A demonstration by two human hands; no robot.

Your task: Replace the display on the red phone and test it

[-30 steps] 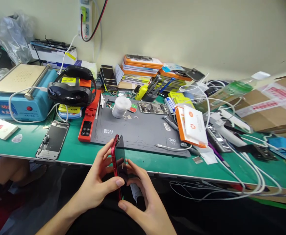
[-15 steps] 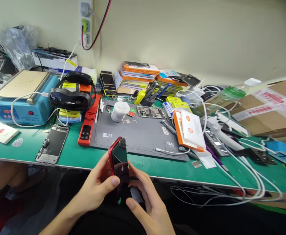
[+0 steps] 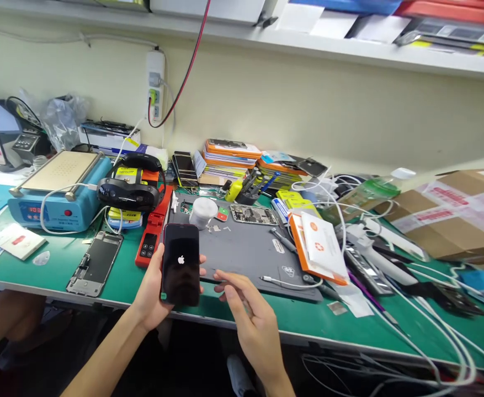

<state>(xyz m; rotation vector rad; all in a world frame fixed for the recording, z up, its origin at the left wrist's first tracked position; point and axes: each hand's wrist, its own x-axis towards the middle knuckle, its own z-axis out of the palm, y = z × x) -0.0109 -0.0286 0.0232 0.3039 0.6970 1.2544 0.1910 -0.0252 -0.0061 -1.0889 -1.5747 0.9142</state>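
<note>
My left hand point(image 3: 148, 292) clasps the phone point(image 3: 180, 264), screen up, over the mat's point(image 3: 245, 253) near left corner. My right hand point(image 3: 250, 317) hovers beside it, fingers spread, empty. A one-handed grip may slip and drop the phone.

Left hand point(image 3: 149, 300): raised, grip closed, thumb on the left, fingertips curled round on the right.
Right hand point(image 3: 250, 322): open, palm down, fingers loosely spread.
Forearms: bare, angled inward from below.
</note>
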